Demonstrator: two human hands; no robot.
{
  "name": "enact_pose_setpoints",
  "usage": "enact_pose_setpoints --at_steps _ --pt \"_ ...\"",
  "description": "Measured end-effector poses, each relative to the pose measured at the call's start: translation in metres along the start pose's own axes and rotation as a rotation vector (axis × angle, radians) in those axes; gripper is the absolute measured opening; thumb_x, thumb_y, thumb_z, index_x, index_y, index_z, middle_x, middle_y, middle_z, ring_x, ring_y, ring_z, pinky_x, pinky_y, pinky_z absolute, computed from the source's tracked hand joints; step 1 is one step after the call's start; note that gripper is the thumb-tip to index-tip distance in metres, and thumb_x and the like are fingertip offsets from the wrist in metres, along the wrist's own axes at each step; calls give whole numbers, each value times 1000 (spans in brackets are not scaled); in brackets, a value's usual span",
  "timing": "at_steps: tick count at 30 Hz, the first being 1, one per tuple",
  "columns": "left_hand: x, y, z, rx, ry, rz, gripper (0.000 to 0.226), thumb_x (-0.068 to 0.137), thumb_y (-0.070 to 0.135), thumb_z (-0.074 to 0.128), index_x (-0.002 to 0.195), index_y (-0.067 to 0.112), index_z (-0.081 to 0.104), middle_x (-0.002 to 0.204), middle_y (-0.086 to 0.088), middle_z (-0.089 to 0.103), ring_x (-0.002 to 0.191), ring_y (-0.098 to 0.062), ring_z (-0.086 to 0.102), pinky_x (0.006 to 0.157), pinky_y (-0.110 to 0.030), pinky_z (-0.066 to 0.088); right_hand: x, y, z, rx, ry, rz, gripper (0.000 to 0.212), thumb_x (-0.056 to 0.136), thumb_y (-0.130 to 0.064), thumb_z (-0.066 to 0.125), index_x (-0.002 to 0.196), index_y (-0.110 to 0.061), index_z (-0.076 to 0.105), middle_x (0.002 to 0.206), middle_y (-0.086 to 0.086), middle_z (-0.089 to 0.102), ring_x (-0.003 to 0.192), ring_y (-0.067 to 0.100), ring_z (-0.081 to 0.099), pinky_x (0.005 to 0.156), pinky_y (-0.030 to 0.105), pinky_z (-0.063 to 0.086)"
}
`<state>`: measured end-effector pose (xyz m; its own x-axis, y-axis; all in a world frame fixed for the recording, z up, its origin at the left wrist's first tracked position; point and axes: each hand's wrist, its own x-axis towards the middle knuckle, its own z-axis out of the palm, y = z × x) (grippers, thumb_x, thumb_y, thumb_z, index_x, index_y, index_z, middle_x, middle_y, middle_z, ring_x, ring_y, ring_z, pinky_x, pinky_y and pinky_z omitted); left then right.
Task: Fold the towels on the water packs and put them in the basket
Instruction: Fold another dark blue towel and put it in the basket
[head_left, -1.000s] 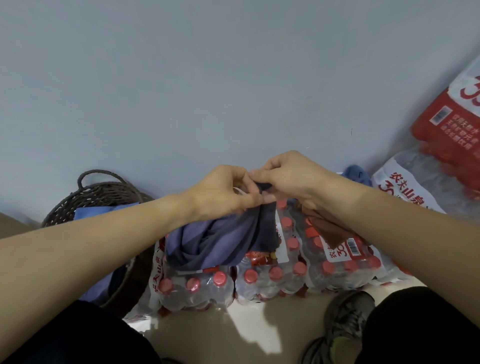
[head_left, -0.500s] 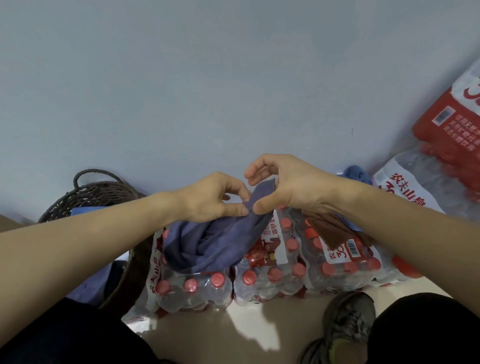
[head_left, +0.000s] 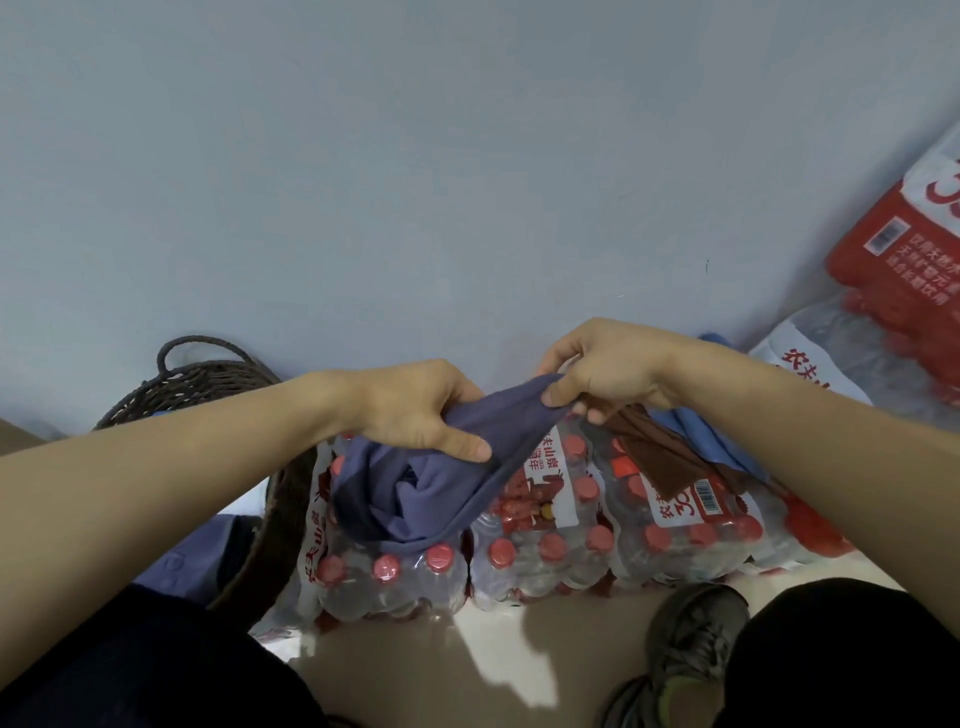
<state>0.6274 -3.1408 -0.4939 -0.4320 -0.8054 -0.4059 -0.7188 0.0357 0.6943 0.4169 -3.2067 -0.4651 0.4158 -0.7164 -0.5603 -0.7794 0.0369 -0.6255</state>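
Both hands up over the water packs (head_left: 545, 551), each gripping the purple towel (head_left: 415, 499). Left hand (head_left: 421, 410) clamped on the cloth near its bunched middle, thumb pressed flat across the top, likely to pin the bulk while an edge gets drawn out. Right hand (head_left: 602, 371) pinching a corner between thumb and fingers and lifting it toward the far edge of the packs, so that a taut hem runs between the two grips. Probably hunting for corners to spread the piece before the first fold; still crumpled, so folding hardly begun.

Rest of the towel slumped on the left-hand pack, its lower edge draped just above the red caps at the near edge. Held low and close to the packs, presumably to use their tops as a folding surface.

Brown towel (head_left: 660, 457) lying flat across the right-hand pack, partly under the right wrist, with a blue towel (head_left: 722, 436) tucked behind it; both waiting, neither touched on purpose as far as can be told.

Wicker basket (head_left: 208, 379) standing on the floor just left of the packs, against the wall, within easy reach of the left arm; something blue already inside, mostly hidden behind the forearm.
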Motion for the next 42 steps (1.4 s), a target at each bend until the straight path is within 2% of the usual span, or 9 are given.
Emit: enact_pose_setpoints --at_steps 3,9,15,19,26,31,36,39,42 --pt "2 -1 -3 -1 17 -48 22 84 35 75 73 16 70 66 8 71 59 -4 63 58 -18 48 4 -1 -6 -70 48 -21 9 91 -5 67 84 -11 67 72 15 68 54 21 63 57 30 58" --pt "5 -4 -7 -64 160 -63 20 80 31 79 89 16 67 80 7 71 76 -15 68 70 -25 56 15 6 -17 -10 154 38 9 84 -3 75 90 -8 70 65 11 69 45 18 60 45 24 50" --pt "8 -18 -20 396 246 -147 24 81 37 75 75 23 55 68 8 58 62 -12 54 54 -25 38 31 20 -26 39 211 118 11 89 4 66 86 -6 64 40 4 58 28 8 50 32 13 34" --pt "8 -44 -22 546 296 -245 24 84 42 70 79 22 57 66 8 53 71 -22 55 63 -26 38 43 30 -18 214 243 163 17 94 5 57 110 -2 55 67 14 62 38 12 58 35 19 46" --pt "9 -104 20 638 221 -458 36 84 42 63 105 13 58 114 -14 61 107 -35 58 85 -36 47 67 22 61 -180 52 -17 11 85 -15 72 93 -7 70 77 12 70 68 24 65 60 28 52" --pt "12 -114 50 428 113 -469 60 79 43 73 121 10 46 122 -11 55 110 -30 56 89 -33 44 70 18 116 -379 -152 -110 39 82 -30 79 111 -8 66 96 -3 60 92 20 58 78 28 47" --pt "17 -108 69 324 57 -475 66 81 39 74 126 6 37 116 -9 57 105 -26 58 80 -27 42 74 12 158 -413 -159 -102 109 67 -42 88 144 1 25 139 14 45 125 30 50 102 36 46" --pt "17 -105 73 154 26 -422 45 83 27 73 119 6 55 108 -6 66 97 -19 62 81 -25 49 79 10 160 -397 -80 -92 96 67 -25 88 137 0 28 128 16 53 113 31 57 92 38 52" --pt "10 -98 73 -16 -69 -408 29 82 18 73 110 8 68 102 -6 73 91 -18 66 83 -25 55 82 11 151 -468 -205 -82 70 69 -15 83 123 -7 39 118 14 59 104 30 62 88 40 55"
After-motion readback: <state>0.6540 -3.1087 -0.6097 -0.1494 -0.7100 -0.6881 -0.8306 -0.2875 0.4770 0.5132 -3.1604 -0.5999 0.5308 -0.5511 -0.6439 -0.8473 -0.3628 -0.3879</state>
